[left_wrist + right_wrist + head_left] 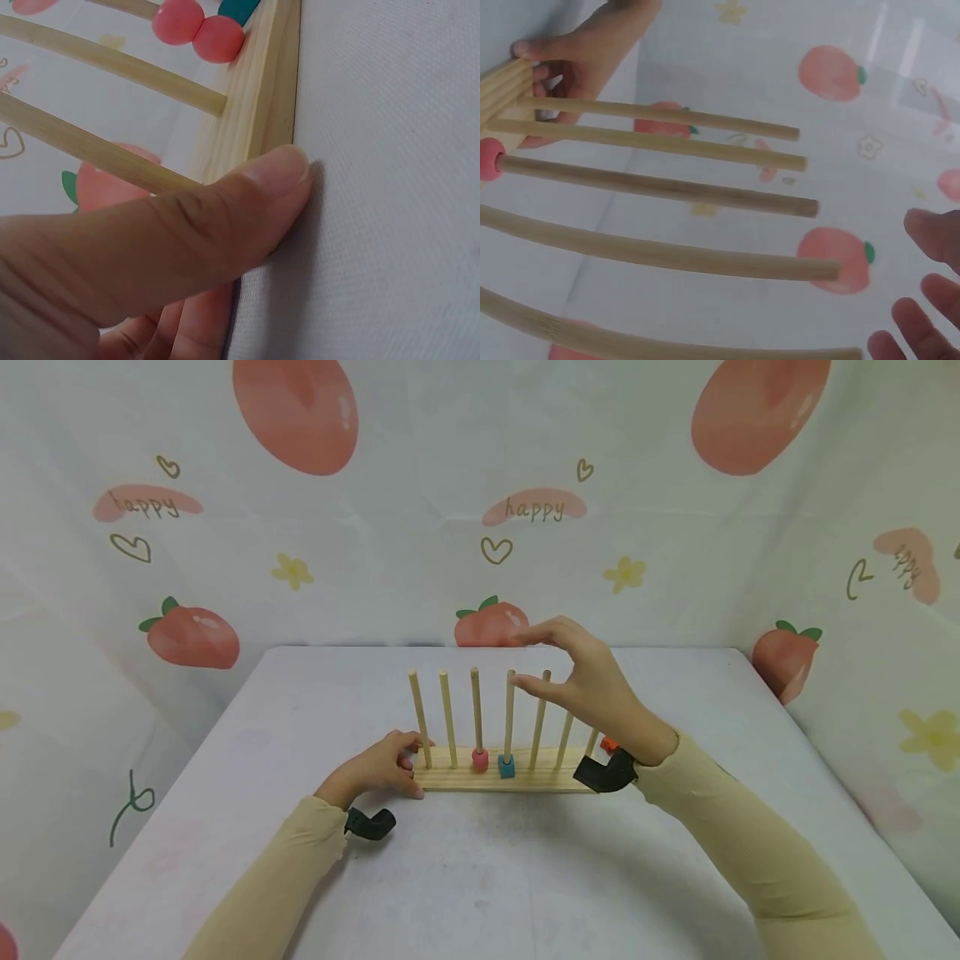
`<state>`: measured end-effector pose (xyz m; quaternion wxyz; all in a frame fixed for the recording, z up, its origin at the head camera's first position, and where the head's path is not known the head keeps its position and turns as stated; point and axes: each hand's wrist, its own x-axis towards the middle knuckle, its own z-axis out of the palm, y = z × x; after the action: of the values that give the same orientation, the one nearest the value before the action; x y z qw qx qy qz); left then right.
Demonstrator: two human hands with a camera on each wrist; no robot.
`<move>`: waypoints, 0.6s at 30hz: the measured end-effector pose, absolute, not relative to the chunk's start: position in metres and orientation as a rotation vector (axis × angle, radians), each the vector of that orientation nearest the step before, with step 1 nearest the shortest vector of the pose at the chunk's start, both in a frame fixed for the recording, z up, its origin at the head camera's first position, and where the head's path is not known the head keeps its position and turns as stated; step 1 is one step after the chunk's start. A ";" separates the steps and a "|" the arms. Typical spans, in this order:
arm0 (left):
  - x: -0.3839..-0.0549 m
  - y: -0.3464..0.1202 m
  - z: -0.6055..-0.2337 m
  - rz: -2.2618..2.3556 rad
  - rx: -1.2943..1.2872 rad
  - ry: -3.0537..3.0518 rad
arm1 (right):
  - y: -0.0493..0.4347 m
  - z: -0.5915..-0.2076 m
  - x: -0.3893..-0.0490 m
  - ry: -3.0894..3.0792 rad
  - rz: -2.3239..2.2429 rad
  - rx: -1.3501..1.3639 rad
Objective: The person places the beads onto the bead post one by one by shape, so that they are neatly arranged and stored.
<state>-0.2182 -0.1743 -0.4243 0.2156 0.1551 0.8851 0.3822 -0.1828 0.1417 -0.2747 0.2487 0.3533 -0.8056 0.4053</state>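
Note:
A wooden peg board [457, 780] with a row of several upright pegs lies on the table. My left hand [377, 767] grips its left end, thumb at the front edge and fingers behind. Two round pink beads [218, 39] are stacked low on the third peg from the left. On the fourth peg, a blue block [507, 768] sits at the bottom. My right hand [596, 677] is raised by the tops of the middle pegs, thumb and fingers spread apart with nothing between them. The right forearm partly hides the board's right end.
An orange-red piece [610, 745] lies beyond the board's right end, partly covered by the right wrist. The white-covered table [480, 877] meets a printed cloth backdrop [405, 543] behind. Both wrists wear black camera mounts.

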 end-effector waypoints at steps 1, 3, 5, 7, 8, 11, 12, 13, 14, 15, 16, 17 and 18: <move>-0.218 -0.174 -0.424 1.057 0.430 2.455 | 0.144 -0.274 -0.180 -2.174 1.117 0.949; -0.218 -0.174 -0.424 1.058 0.428 2.454 | 0.149 -0.271 -0.175 -2.143 1.143 0.919; -0.218 -0.174 -0.425 1.056 0.433 2.453 | 0.153 -0.270 -0.168 -2.123 1.163 0.888; -0.218 -0.175 -0.425 1.055 0.438 2.452 | 0.158 -0.269 -0.162 -2.104 1.175 0.869; -0.218 -0.175 -0.425 1.056 0.437 2.451 | 0.160 -0.268 -0.159 -2.094 1.182 0.863; -0.218 -0.175 -0.425 1.050 0.434 2.458 | 0.167 -0.269 -0.150 -2.060 1.206 0.842; -0.218 -0.175 -0.425 1.047 0.431 2.460 | 0.170 -0.270 -0.148 -2.046 1.217 0.838; -0.218 -0.175 -0.425 1.046 0.426 2.460 | 0.173 -0.271 -0.146 -2.040 1.226 0.829; -0.218 -0.175 -0.425 1.043 0.422 2.461 | 0.176 -0.273 -0.144 -2.025 1.238 0.824; -0.219 -0.175 -0.426 1.044 0.422 2.461 | 0.178 -0.275 -0.142 -2.012 1.243 0.817; -0.219 -0.175 -0.426 1.049 0.425 2.460 | 0.181 -0.278 -0.141 -1.996 1.248 0.811; -0.220 -0.175 -0.427 1.056 0.427 2.457 | 0.184 -0.281 -0.140 -1.978 1.253 0.806; -0.220 -0.175 -0.427 1.062 0.430 2.454 | 0.187 -0.283 -0.139 -1.961 1.258 0.800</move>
<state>-0.2199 -0.1751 -0.4274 0.2149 0.1552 0.8849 0.3830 -0.1391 0.1870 -0.2834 0.3328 0.3062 -0.7507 0.4816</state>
